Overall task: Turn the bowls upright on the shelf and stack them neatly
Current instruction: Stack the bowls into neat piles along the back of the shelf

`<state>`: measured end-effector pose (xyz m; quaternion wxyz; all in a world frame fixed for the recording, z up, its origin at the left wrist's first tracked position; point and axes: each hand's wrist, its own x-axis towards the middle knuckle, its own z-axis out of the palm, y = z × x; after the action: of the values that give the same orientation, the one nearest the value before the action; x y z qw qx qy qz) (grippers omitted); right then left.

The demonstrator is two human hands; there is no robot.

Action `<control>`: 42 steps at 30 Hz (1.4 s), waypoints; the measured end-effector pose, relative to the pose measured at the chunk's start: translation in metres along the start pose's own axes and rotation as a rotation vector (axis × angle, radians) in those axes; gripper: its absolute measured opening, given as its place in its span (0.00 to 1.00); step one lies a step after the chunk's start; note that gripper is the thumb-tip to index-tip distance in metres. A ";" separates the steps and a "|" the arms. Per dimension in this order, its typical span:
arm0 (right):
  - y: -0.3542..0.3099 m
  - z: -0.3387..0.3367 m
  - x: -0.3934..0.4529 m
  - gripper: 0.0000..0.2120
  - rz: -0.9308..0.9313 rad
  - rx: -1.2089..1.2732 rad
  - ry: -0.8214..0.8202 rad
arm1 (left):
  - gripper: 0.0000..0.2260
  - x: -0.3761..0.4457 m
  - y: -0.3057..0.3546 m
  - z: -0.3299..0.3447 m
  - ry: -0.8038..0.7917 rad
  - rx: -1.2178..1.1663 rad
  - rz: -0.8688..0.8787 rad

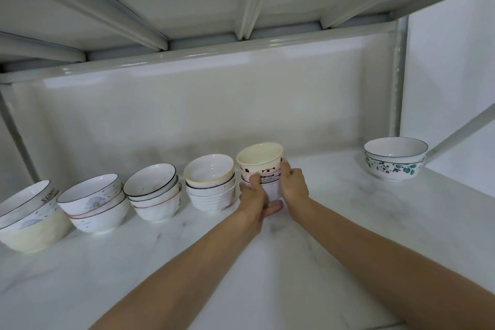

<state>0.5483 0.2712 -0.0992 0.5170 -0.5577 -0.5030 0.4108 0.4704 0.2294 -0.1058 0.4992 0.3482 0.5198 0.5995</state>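
Hands are gripping a small stack of upright bowls (261,169) from both sides: left hand (253,195) wrapping its lower part, right hand (293,182) curling round its right flank. Stack is sitting on the marble shelf (334,222), just beside the ribbed white stack (211,185); a leaf-patterned pair (395,162) is standing well apart, far right.

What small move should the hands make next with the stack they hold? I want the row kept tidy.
Probably lower the panda bowl stack onto the shelf just right of the ribbed bowl stack, then let go. Both the left hand and right hand grip its sides, its bowls already sit upright and nested, and bare shelf lies below it.
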 end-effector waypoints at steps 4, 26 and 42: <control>0.007 -0.003 -0.005 0.30 -0.001 -0.032 0.031 | 0.17 -0.010 0.005 -0.004 -0.034 0.003 -0.008; 0.027 -0.099 0.040 0.22 0.080 0.119 0.030 | 0.08 -0.096 0.011 0.099 -0.212 0.061 -0.191; 0.032 -0.293 0.093 0.39 0.249 0.161 0.247 | 0.27 -0.005 -0.022 0.256 -0.206 0.221 -0.096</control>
<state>0.8541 0.3158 -0.0875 0.5630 -0.6187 -0.3283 0.4387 0.7166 0.2941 -0.0716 0.5366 0.4355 0.5447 0.4751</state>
